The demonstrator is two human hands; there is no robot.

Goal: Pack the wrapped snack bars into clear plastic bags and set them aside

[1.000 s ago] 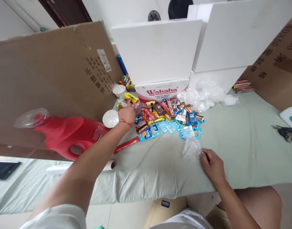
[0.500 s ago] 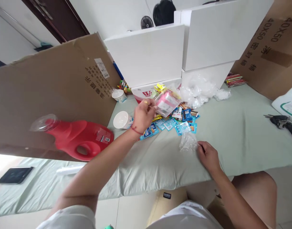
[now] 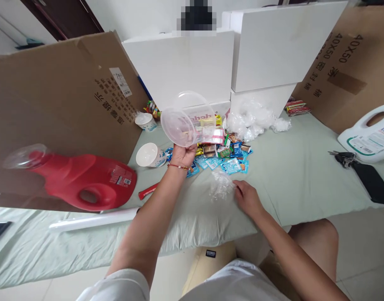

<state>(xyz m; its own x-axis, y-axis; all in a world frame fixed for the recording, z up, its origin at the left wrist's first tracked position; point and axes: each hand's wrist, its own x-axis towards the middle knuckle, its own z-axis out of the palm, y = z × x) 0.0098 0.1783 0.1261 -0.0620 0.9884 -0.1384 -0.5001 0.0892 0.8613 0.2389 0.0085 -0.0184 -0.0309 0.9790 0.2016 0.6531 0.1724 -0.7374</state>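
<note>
My left hand (image 3: 183, 156) is closed on a clear round plastic tub (image 3: 176, 125), which is tipped with its base towards me. Just beyond and below the tub is a heap of small snack packets: a pink-and-white pack (image 3: 217, 136), a yellow packet (image 3: 217, 119), blue packets (image 3: 232, 166) and brown ones, some seen through the clear plastic. Near the table's front, my right hand (image 3: 249, 200) pinches the edge of a crumpled clear plastic bag (image 3: 221, 186) lying on the cloth.
Paper cups (image 3: 151, 154) and a red jug (image 3: 88, 179) stand left, near a red stick packet (image 3: 147, 191) and a white roll (image 3: 94, 219). White boxes (image 3: 185, 69) and crumpled plastic (image 3: 251, 119) are behind. A white detergent bottle (image 3: 369, 138) and keys (image 3: 344, 159) are right.
The tub in my left hand has turned base towards me, and the pink and yellow packs that were in it now appear on the heap. My right hand keeps its pinch on the bag.
</note>
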